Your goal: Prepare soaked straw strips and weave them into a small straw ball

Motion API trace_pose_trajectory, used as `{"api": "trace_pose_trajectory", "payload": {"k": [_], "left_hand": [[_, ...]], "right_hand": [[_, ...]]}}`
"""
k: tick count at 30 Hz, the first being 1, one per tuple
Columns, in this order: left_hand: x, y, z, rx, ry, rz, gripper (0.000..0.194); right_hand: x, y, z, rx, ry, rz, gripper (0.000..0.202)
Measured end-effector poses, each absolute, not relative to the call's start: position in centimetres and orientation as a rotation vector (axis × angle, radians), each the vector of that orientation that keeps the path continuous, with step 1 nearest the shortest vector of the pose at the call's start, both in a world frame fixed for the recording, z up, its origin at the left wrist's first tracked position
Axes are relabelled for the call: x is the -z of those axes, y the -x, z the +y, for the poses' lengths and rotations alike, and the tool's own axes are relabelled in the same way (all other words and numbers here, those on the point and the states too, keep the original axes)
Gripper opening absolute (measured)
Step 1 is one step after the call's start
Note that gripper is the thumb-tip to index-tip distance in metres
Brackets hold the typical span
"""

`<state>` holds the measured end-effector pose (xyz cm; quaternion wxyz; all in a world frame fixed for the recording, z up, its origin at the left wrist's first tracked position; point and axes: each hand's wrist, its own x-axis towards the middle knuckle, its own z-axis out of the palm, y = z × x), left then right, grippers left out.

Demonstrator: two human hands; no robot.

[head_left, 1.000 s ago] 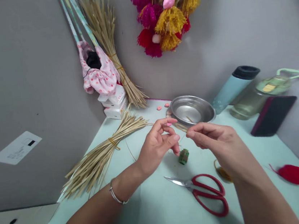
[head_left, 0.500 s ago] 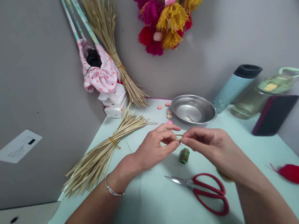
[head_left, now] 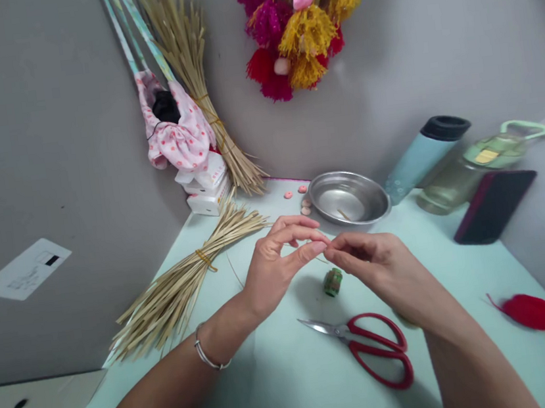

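Observation:
Over the table my left hand (head_left: 280,266) and my right hand (head_left: 379,260) meet fingertip to fingertip. Both are closed in a pinch on a thin straw strip (head_left: 322,261), mostly hidden by the fingers; a short length shows below them. On my left hand the other fingers stretch out loosely. Just under the hands stands a small green patterned cylinder (head_left: 332,282). Nearer to me lie scissors (head_left: 340,331) with red handles, their blades pointing left.
A tied straw bundle (head_left: 178,285) lies at left; another straw bundle (head_left: 215,118) leans on the wall beside white boxes (head_left: 206,189). Behind the hands are a metal bowl (head_left: 377,208) and small pink beads (head_left: 305,204). Bottles (head_left: 420,153), a phone (head_left: 494,206) and a red tassel (head_left: 534,312) are at right.
The strip was a small curved loop between my hands and is now mostly covered by fingers. My left fingers have straightened and risen slightly. The whole view has shifted a little.

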<state>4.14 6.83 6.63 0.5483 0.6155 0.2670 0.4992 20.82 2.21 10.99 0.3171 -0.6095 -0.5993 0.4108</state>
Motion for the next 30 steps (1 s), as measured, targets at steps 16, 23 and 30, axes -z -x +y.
{"api": "trace_pose_trajectory", "payload": {"k": [16, 23, 30], "left_hand": [[-6.9, -4.6, 6.2, -0.946, -1.092, 0.367, 0.032], [-6.0, -4.5, 6.4, -0.925, -1.327, 0.544, 0.022], [-6.1, -3.8, 7.5, -0.938, -1.737, 0.632, 0.017]], "right_hand": [[-10.5, -22.0, 2.6, -0.874, 1.498, -1.398, 0.022], [-11.3, -21.1, 1.7, -0.901, 1.468, -1.569, 0.023], [-11.5, -21.0, 1.5, -0.817, 1.523, -1.703, 0.024]]}}
